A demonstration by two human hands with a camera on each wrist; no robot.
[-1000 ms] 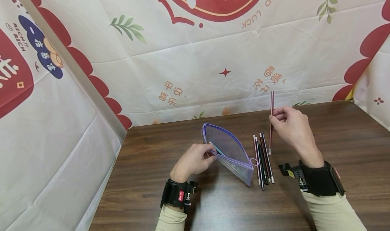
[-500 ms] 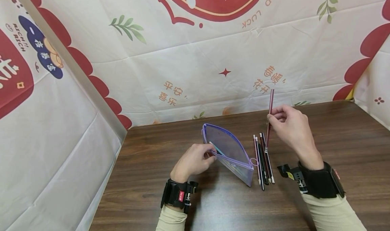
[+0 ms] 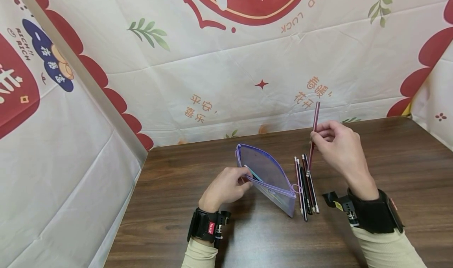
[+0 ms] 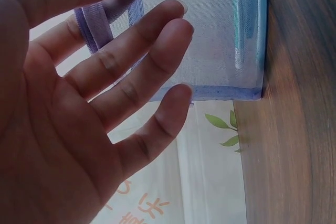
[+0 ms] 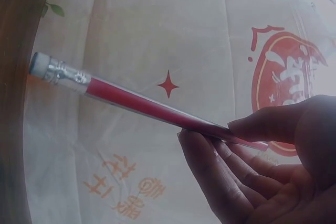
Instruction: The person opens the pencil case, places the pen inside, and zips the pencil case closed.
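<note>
Right fingers (image 5: 203, 156), raised, pinch a red pencil (image 5: 139, 104) eraser-down; left fingers (image 3: 241, 171) pinch the purple pouch (image 3: 270, 188).

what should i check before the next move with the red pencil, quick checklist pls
1. Right grip on the red pencil: ok, pinched between thumb and fingers.
2. Pencil case open: ok, its mouth gapes.
3. Left grip steadying the case: ok, it holds the rim.
4. Red pencil over the mouth: not ok, it is off to the right, by the loose pencils.
5. Eraser clear of those pencils: cannot tell, they overlap in the head view.
</note>
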